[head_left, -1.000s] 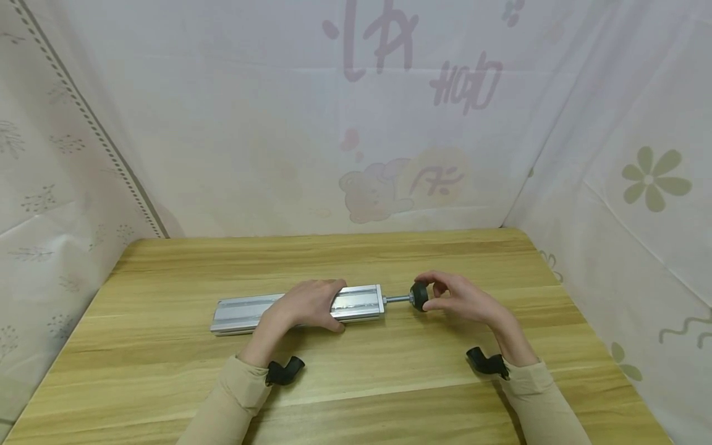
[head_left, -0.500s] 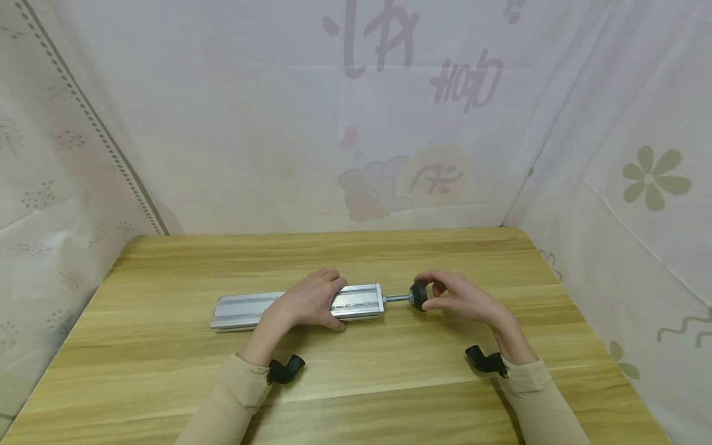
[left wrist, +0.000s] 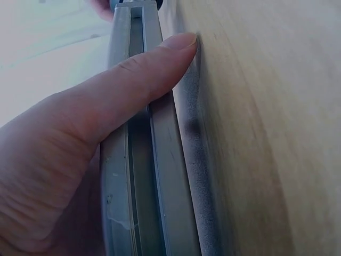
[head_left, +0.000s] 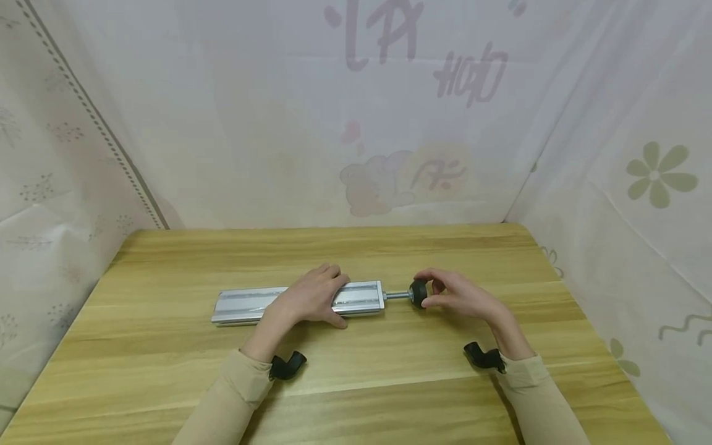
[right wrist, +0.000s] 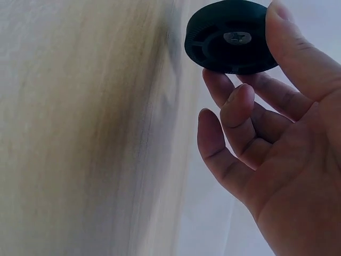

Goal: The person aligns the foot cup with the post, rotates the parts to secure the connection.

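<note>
A silver aluminium profile (head_left: 239, 306) with slots along its sides lies across the table. My left hand (head_left: 313, 298) grips it from above near its right half, the thumb on the near slotted side in the left wrist view. A threaded rod (head_left: 397, 295) sticks out of the profile's right end and carries a black round levelling foot (head_left: 418, 294). Thumb and fingers of my right hand (head_left: 458, 298) pinch that foot by its rim. Its ribbed underside with a cross-head screw (right wrist: 237, 38) faces the right wrist camera. The left palm hides part of the profile's top.
The wood-grain table (head_left: 356, 389) reaches back to a printed white cloth (head_left: 250, 123), with more cloth at both sides. A black bent mount sits on the left wrist (head_left: 287, 366) and another on the right wrist (head_left: 484, 357).
The head view has tilted slightly, so the table's back edge sits a little higher. Both hands keep their holds; any turning of the foot is too small to tell.
</note>
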### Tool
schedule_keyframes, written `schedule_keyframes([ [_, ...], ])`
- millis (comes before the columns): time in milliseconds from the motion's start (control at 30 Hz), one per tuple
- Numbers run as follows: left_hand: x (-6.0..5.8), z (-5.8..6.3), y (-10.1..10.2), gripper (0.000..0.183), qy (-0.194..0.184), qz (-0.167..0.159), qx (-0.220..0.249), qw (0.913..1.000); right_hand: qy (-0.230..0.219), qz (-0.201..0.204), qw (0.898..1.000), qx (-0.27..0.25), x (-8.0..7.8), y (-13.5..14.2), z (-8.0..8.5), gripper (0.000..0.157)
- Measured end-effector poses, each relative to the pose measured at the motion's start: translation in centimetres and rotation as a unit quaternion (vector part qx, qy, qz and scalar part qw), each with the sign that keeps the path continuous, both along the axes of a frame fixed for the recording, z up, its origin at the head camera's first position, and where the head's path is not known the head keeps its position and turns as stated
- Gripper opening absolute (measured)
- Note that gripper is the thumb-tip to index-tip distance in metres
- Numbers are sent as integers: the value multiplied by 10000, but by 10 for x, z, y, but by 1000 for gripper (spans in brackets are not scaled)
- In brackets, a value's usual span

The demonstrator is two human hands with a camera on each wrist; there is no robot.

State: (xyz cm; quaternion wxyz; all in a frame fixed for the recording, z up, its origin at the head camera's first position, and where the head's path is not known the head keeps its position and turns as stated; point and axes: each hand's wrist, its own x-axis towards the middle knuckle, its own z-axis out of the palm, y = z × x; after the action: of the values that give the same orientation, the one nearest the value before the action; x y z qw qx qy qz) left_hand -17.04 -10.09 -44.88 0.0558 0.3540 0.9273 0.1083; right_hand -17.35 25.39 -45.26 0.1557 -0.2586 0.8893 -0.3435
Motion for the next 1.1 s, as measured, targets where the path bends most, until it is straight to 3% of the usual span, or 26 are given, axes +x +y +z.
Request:
schedule_keyframes([
  [433, 2, -1, 0, 83, -16, 25, -54, 10000, -97, 0, 9999, 32, -1, -1, -2, 54],
  [800, 6, 2, 2, 88, 32, 256, -64, 9996, 8, 134, 9997, 193, -4, -2, 6, 68],
  [1100, 10, 6, -1, 96, 286, 215, 131, 9993, 186, -263, 9994, -129, -1, -1, 12, 59],
])
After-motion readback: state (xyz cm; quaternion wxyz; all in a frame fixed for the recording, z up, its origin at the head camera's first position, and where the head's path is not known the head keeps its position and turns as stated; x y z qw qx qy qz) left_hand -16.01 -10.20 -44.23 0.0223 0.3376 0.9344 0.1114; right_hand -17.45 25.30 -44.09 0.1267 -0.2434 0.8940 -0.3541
